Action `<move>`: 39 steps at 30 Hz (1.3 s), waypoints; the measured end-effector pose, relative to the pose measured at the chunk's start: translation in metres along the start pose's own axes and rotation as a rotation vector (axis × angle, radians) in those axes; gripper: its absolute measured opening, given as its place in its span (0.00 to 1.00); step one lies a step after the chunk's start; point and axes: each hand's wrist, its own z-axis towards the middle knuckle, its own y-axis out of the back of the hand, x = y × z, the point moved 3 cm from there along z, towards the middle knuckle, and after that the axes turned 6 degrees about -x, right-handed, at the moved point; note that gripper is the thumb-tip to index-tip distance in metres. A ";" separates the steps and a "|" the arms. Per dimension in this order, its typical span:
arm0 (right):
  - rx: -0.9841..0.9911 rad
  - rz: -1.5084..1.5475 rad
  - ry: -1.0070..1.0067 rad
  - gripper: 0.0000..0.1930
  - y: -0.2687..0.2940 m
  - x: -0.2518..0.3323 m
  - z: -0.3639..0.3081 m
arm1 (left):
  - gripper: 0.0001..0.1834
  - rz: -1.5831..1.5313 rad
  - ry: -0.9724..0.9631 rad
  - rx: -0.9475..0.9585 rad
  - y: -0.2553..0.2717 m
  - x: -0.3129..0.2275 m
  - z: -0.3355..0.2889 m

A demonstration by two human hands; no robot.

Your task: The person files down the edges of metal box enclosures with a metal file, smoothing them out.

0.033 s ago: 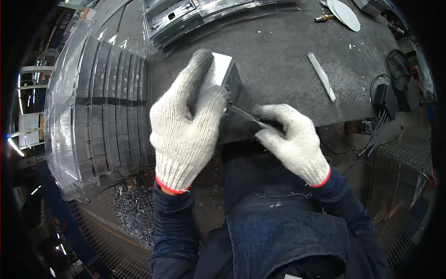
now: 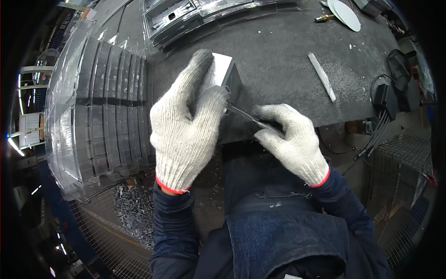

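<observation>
My left hand (image 2: 186,123), in a white knit glove with a red cuff and darkened fingertips, is closed around a silver, box-shaped metal part (image 2: 223,65) at the front of the grey work table. The part's bright upper face and darker right side show past my fingers; the rest lies hidden behind the glove. My right hand (image 2: 293,142), gloved alike, pinches a thin metal blade-like tool (image 2: 241,113) between thumb and fingers. Its far end reaches the near side of the part, beside my left thumb. What kind of tool it is, I cannot make out.
Clear plastic trays (image 2: 95,107) stand stacked at the left. Another tray with metal parts (image 2: 174,18) lies at the back. On the table (image 2: 278,60) are a whitish stick (image 2: 321,76) and a white disc (image 2: 344,15). Metal shavings (image 2: 134,214) lie low at the left.
</observation>
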 end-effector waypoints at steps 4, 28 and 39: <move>0.098 -0.054 0.007 0.19 0.005 0.001 0.004 | 0.32 -0.017 0.038 -0.010 0.001 -0.006 -0.001; 0.027 -0.768 0.643 0.19 -0.021 0.021 0.015 | 0.32 0.018 0.013 0.008 0.003 -0.001 -0.001; 0.048 -0.794 0.590 0.20 -0.021 0.026 0.000 | 0.32 0.035 -0.025 0.014 0.001 0.004 -0.001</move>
